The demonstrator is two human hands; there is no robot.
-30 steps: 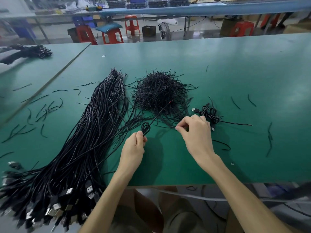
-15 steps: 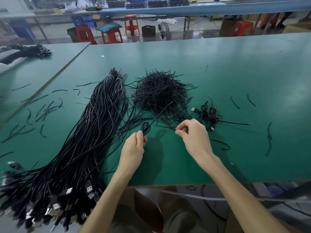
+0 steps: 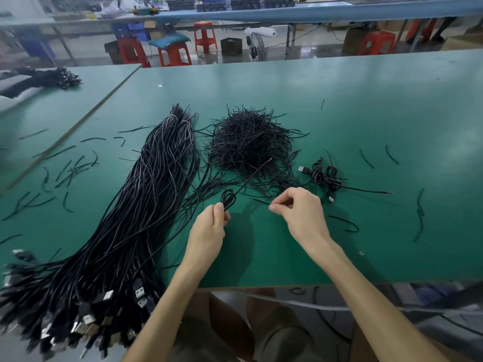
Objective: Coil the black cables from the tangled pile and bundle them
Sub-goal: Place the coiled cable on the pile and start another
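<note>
- Head view: I am observing the left hand (image 3: 209,228) gripping a small coil (image 3: 228,199) of black cable. Its fingers are curling round the coil's lower end. The loop is standing above the fist, and a straight tail is slanting up and away to a reddish tip.
- The right hand (image 3: 300,212) is pinching one end of a short black tie (image 3: 258,201) between thumb and forefinger, the other fingers curling in loosely. The tie is pointing toward the coil and not touching it.
- Both hands are hovering near each other over the near part of the green table (image 3: 366,113).
- Progress, in my judgement, is early. A few finished coils (image 3: 324,173) are lying right of the hands, just beside the heap of short ties (image 3: 248,147). I cannot count them exactly.
- The heap of long cables (image 3: 146,205) is lying on the left, running from mid-table to the near edge. Its plugs (image 3: 109,309) are apparently reaching past that edge. Nearly all of it is waiting to be coiled.
- I am judging the step in hand to be binding: the coil looks wound, and the tie is yet to go round it.
- Loose ties (image 3: 418,215) are lying scattered on both sides of the table.
- Writing: I am finding no brand, label or legible text anywhere, and the plugs are too blurred to read.
</note>
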